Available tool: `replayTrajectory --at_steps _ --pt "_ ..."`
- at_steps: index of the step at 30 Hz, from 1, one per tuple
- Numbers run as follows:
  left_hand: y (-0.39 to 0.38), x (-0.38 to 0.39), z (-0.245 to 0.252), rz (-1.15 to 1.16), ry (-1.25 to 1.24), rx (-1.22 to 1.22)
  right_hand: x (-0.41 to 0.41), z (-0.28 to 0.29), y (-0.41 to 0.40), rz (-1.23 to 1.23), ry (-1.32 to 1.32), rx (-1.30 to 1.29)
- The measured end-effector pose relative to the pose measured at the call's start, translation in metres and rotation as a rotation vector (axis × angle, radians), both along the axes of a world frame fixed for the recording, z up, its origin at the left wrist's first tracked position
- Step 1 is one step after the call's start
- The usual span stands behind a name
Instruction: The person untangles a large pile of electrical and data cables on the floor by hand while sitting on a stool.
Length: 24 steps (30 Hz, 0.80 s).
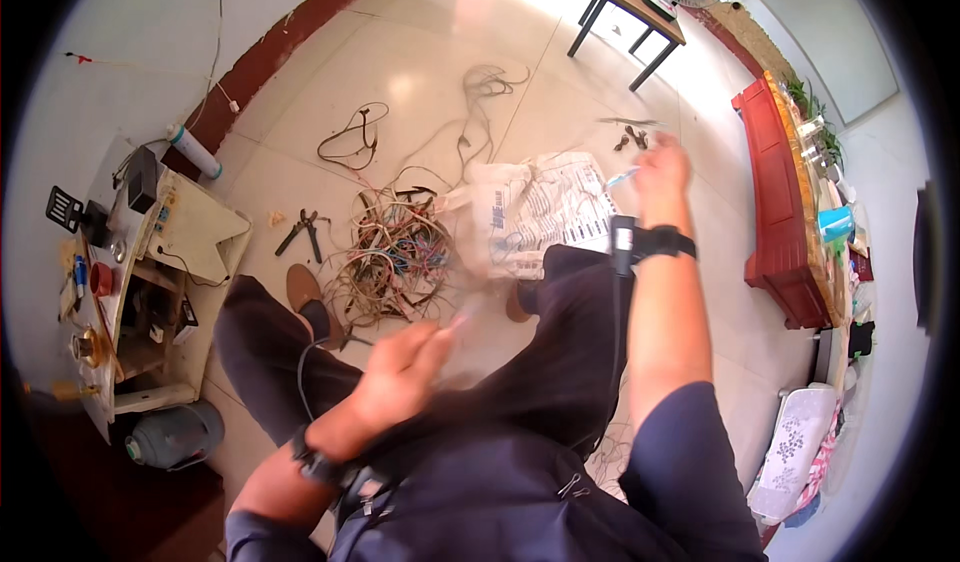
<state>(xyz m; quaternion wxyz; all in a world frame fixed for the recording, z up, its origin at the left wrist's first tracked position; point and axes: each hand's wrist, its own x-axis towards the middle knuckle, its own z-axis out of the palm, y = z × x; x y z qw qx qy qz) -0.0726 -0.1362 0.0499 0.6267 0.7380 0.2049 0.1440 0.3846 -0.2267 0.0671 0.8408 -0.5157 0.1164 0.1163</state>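
Note:
My left hand [405, 367], blurred, is raised above my lap with fingers curled; a thin pale thing shows at its fingertips, too blurred to name. Out to the right, my right hand [661, 168] is blurred too, with a thin light-blue and white thing [622, 177] at its fingers, perhaps a wire. On the floor between my feet lies a tangled heap of electrical wires [401, 254]. A printed white plastic sack [562, 202] is spread flat to the right of it. Pliers or wire cutters with dark handles [303, 236] lie open left of the heap.
Loose cables [355, 138] and a long grey cord [480, 104] lie beyond the heap. Small dark pieces [634, 138] are near my right hand. A worn cabinet [195, 224] stands left, a red wooden cabinet [772, 209] right, and a small table [645, 7] with a fan far off.

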Motion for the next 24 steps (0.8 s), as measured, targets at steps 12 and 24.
replayTrajectory --at_steps 12,24 --pt "0.077 0.001 0.002 0.264 -0.109 -0.53 -0.059 0.025 0.029 0.273 -0.064 0.212" --pt "0.125 0.046 -0.006 0.122 -0.161 -0.68 -0.081 -0.046 0.082 0.611 -0.075 -0.064"
